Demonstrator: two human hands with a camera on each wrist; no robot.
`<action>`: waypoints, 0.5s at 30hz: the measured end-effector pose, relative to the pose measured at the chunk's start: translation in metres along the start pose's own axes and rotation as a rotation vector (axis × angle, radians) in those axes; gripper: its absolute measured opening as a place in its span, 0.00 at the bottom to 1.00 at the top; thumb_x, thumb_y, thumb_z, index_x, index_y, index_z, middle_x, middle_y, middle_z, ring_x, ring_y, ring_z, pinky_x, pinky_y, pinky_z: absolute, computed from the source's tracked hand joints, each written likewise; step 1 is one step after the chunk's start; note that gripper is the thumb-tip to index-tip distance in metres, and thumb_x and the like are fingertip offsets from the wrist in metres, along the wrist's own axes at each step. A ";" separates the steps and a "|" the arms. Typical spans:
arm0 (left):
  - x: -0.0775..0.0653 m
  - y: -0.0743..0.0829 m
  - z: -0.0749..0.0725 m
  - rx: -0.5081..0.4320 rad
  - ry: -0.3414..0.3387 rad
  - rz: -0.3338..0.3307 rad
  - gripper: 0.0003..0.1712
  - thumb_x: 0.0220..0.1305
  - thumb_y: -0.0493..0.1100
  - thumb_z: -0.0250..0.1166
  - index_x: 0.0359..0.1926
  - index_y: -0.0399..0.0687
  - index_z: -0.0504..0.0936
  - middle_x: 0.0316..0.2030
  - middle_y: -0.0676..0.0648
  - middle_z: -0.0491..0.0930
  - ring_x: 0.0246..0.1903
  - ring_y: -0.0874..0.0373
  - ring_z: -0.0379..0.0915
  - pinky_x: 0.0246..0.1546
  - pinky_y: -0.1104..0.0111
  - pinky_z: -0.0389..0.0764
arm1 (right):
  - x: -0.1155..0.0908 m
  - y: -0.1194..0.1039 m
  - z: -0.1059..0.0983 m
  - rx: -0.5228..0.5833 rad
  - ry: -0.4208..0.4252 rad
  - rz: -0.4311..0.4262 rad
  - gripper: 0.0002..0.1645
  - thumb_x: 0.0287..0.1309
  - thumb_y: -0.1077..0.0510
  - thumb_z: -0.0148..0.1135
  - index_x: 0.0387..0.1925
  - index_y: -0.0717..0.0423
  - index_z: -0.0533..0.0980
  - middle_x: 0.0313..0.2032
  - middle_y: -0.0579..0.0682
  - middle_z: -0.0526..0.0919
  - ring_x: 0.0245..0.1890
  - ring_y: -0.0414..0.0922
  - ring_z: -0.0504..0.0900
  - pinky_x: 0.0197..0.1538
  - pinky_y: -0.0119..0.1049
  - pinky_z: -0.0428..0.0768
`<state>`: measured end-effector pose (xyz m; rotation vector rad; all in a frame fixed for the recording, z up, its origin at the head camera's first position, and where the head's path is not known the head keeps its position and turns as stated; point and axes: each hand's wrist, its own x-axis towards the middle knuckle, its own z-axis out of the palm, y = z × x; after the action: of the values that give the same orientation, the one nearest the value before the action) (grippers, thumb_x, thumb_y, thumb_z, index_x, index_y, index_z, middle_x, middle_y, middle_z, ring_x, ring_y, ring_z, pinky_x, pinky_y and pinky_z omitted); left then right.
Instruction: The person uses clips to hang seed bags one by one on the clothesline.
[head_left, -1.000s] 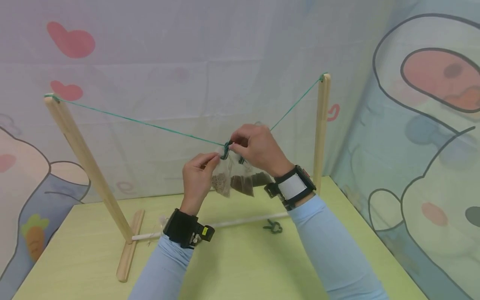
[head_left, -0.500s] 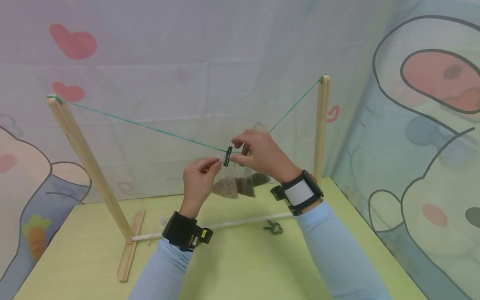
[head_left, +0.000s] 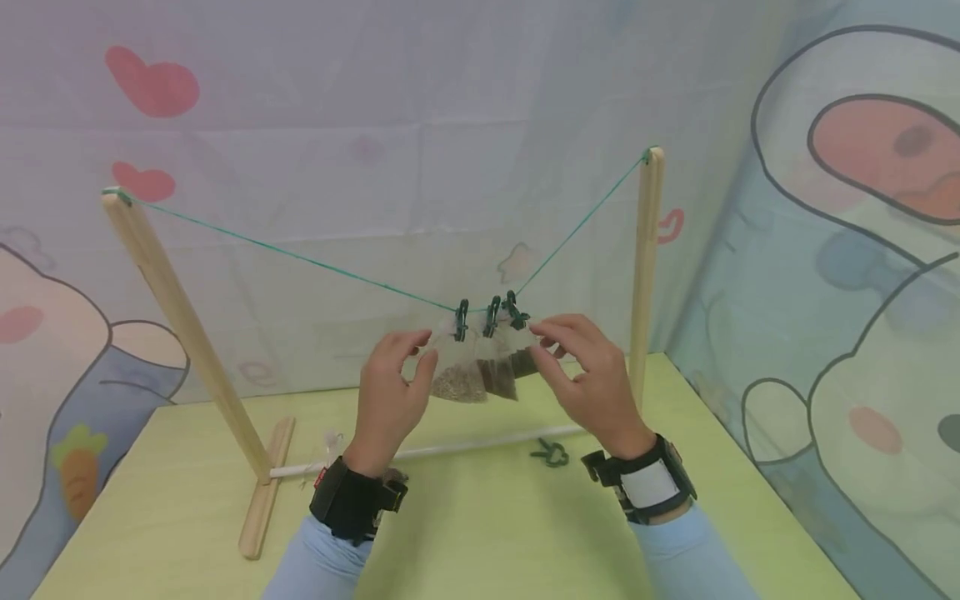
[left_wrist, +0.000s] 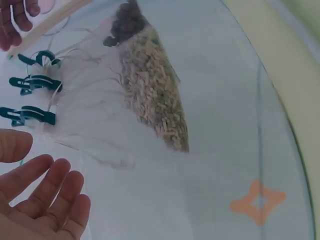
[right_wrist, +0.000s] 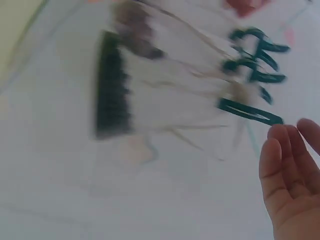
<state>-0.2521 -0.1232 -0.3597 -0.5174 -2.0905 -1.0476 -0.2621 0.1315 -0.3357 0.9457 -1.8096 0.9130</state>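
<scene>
**Three clipped bags hang between two free hands**

Between the two grips hang three clear drawstring bags: the one with pale pellets (head_left: 459, 383) just beside the left grip (head_left: 393, 396), the bag with brown contents (head_left: 498, 379) in the middle, and the bag with dark green filling (head_left: 523, 362) nearest the right grip (head_left: 596, 379). They look light, soft and thin-walled, with loose contents sagging low, so they would likely swing and crease easily. The gathered neck, or the stiffer spring clips (head_left: 461, 321) above, seems the best place to take hold; pinching the slack film might let it slip.

Neither grip pinches anything. The left fingers curve gently, the thumb standing apart from them; the right fingers reach inward and slightly up, thumb also apart. Whether the right fingertips touch the nearest clip cannot be told. Both forearms come up from below, palms turned toward each other.

Above the grips, the green cord (head_left: 300, 257) sags to its lowest where the clips sit, running out to wooden posts (head_left: 187, 333) on either side. Below lie the white rod (head_left: 480, 442) and the tabletop (head_left: 487, 533).
</scene>
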 end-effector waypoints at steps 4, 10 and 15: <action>-0.015 0.001 0.000 0.123 0.041 0.105 0.17 0.73 0.37 0.65 0.58 0.32 0.83 0.52 0.35 0.80 0.54 0.39 0.77 0.53 0.49 0.80 | -0.034 0.011 0.008 -0.032 0.006 0.046 0.16 0.58 0.71 0.68 0.49 0.66 0.85 0.47 0.59 0.85 0.42 0.52 0.85 0.40 0.37 0.85; -0.040 -0.001 0.001 0.258 0.051 0.191 0.21 0.70 0.37 0.68 0.61 0.33 0.81 0.57 0.35 0.80 0.57 0.39 0.76 0.62 0.48 0.75 | -0.069 0.020 0.019 -0.081 -0.020 0.095 0.17 0.58 0.68 0.68 0.50 0.66 0.84 0.49 0.59 0.84 0.49 0.54 0.84 0.48 0.45 0.84; -0.058 -0.003 0.005 0.323 0.044 0.212 0.23 0.68 0.39 0.70 0.61 0.34 0.81 0.58 0.34 0.80 0.56 0.38 0.77 0.60 0.46 0.76 | -0.086 0.021 0.026 -0.093 -0.026 0.108 0.16 0.58 0.68 0.68 0.49 0.66 0.84 0.49 0.60 0.84 0.49 0.55 0.83 0.49 0.48 0.82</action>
<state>-0.2183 -0.1232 -0.4073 -0.5329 -2.0604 -0.5813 -0.2614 0.1381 -0.4280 0.8120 -1.9237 0.8784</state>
